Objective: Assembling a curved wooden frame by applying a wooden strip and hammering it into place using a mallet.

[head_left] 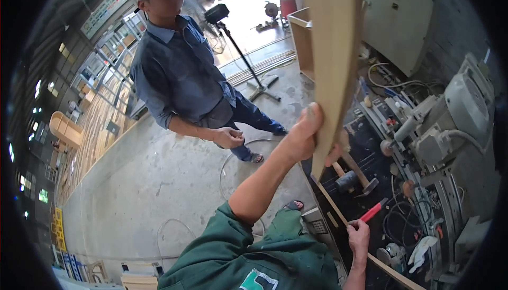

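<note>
My left hand (305, 132) grips the lower end of a long, pale wooden board (334, 52), held upright. Its thumb lies on the near side and fingertips show past the far edge; the board's top runs out of the picture. Lower right, my right hand (360, 237) is closed around a slim red tool with a grey tip, which looks like a cutter knife (373, 211). That hand is at the light wooden strip (389, 270) along the dark bench's edge; whether it presses on the strip I cannot tell. The knife points up and right, apart from the board.
On the bench lie a black-headed mallet (346, 181), a hammer (369, 187), a coiled black cable (405, 218) and a white glove (422, 253). A grey machine (450, 126) stands at right. Ahead, a person (182, 73) stands near a black tripod (243, 57). A hose (222, 176) crosses the floor.
</note>
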